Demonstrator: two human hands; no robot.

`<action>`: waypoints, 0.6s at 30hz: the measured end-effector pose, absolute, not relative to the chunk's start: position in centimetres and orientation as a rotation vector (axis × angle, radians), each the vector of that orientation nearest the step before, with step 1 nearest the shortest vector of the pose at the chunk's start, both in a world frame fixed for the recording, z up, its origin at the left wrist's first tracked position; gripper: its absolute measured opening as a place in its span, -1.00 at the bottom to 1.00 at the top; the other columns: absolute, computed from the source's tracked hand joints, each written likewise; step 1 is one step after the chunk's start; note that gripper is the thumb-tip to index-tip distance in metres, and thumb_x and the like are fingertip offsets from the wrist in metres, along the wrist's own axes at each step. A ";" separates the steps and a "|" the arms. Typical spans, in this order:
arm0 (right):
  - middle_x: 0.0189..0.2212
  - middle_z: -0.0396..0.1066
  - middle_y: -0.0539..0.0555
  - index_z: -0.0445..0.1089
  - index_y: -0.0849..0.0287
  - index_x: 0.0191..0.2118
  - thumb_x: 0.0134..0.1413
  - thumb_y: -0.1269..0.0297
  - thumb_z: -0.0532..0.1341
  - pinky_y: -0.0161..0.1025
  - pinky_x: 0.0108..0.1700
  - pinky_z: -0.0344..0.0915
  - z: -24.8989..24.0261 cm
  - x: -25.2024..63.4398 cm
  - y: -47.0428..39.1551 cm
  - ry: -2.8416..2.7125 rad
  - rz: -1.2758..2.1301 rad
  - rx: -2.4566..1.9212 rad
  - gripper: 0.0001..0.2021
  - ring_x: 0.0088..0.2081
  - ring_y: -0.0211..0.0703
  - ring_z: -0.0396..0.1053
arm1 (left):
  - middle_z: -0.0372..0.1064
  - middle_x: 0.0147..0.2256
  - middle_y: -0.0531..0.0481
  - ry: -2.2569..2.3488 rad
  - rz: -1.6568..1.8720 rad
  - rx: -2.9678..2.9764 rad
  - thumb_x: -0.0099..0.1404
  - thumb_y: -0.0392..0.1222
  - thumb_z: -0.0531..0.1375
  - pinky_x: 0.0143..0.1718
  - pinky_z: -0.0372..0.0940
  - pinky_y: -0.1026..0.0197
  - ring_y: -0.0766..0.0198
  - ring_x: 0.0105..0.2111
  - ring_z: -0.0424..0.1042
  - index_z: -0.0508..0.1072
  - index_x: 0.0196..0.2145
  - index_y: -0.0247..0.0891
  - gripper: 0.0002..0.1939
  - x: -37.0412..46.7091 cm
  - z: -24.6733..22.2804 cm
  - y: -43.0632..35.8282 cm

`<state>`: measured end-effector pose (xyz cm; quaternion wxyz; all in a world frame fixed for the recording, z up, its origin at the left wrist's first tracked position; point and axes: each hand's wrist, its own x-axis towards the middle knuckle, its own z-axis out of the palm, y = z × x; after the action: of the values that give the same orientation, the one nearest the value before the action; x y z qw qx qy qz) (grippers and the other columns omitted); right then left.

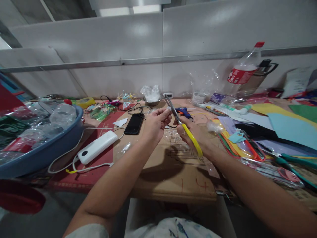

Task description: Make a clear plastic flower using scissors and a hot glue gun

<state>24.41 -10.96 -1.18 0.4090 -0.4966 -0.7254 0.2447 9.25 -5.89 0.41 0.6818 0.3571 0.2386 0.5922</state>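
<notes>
My right hand (189, 130) is closed around the yellow handles of a pair of scissors (192, 138), whose metal blades point up and to the left. Just left of the blades, my left hand (158, 122) pinches a small, clear-looking piece (168, 109), mostly hidden by the fingers. The blades pass right beside that piece; whether they touch it I cannot tell. Below both hands, clear plastic scraps (173, 135) lie on a cardboard sheet (158, 178) with a drawing in dark lines. Behind the scissors lies a blue glue gun (184, 112).
A blue basin (61, 138) of plastic bottles stands at left. Nearby are a white power bank (97, 147) with a cable and a black phone (134, 124). Coloured sheets (289, 124), a red-handled cutter (254, 148) and green-handled pliers (292, 162) lie at right. A large bottle (244, 71) stands behind.
</notes>
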 end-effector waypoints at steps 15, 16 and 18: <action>-0.55 0.27 0.00 0.38 0.24 -0.01 0.19 -0.35 0.01 -0.24 -0.45 0.14 0.2 25.2 -11.3 -1.941 0.644 -1.251 -0.31 -0.50 -0.17 0.22 | 0.43 -0.51 0.00 0.561 1.271 1.010 -0.01 -0.24 0.49 -0.47 0.19 0.39 0.46 -0.50 0.38 0.52 -0.48 -0.38 -0.76 7.6 0.9 -5.2; -0.53 0.29 0.01 0.38 0.24 -0.03 0.19 -0.36 0.01 -0.24 -0.43 0.16 0.3 25.3 -11.2 -1.950 0.630 -1.254 -0.31 -0.49 -0.17 0.23 | 0.44 -0.51 -0.01 0.565 1.268 1.034 -0.01 -0.22 0.49 -0.47 0.19 0.39 0.45 -0.50 0.38 0.52 -0.48 -0.38 -0.75 7.5 0.9 -5.1; -0.48 0.33 0.04 0.39 0.24 -0.03 0.17 -0.36 0.02 -0.23 -0.40 0.18 0.3 25.3 -11.1 -1.962 0.614 -1.261 -0.31 -0.47 -0.17 0.25 | 0.45 -0.51 -0.03 0.576 1.262 1.072 -0.01 -0.20 0.49 -0.48 0.18 0.38 0.45 -0.51 0.37 0.53 -0.47 -0.39 -0.75 7.4 0.9 -5.0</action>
<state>25.34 -11.08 0.31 0.3570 -0.4885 -0.7598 0.2379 7.37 -5.00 0.86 0.6398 0.4701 0.2525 0.5531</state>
